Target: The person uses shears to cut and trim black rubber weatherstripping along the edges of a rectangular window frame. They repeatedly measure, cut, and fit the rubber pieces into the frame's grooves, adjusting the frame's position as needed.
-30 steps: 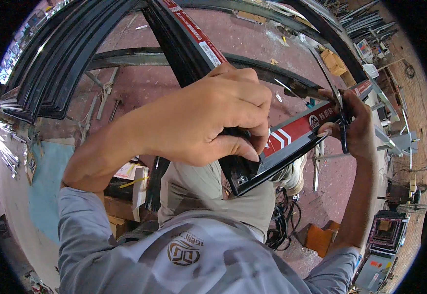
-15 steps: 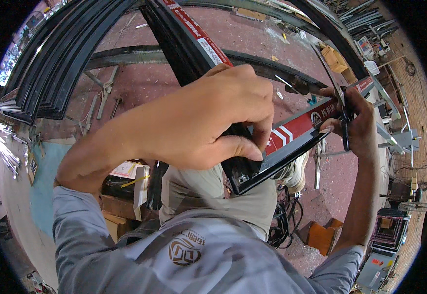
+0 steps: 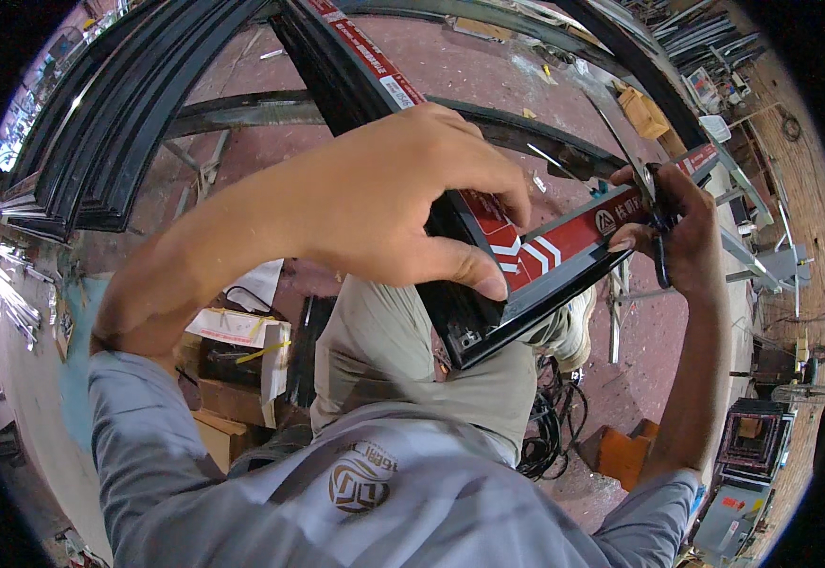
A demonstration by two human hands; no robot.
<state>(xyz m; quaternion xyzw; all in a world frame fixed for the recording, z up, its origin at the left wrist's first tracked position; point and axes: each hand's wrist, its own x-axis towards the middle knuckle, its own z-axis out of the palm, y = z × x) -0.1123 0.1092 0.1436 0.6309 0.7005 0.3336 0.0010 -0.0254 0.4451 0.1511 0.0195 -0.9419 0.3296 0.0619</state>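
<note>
Blk frame (image 3: 443, 308): looks like coated metal, smooth, semi-gloss, bright streaks along edges. Red film (image 3: 573, 237) on it: thin, smooth, plastic-looking, slight sheen. Scissors (image 3: 647, 182): grey metal blades, dull shine; blk handles, prob. plastic. Stacked bars (image 3: 138, 104): blk, glossy, ridged. Shirt (image 3: 242, 497): grey cloth, matt, creased. Trousers (image 3: 375, 346): beige cloth, matt. Floor (image 3: 663, 364): reddish, matt, gritty w/ specks. Box (image 3: 643, 114): brown cardbd, matt.

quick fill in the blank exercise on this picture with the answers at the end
1. The right hand holds a pair of ____ with dark handles.
2. Of the left hand and the right, the ____ one is nearer the corner of the black frame.
3. The printed strip between the hands is mainly ____.

Missing words: scissors; left; red
</note>
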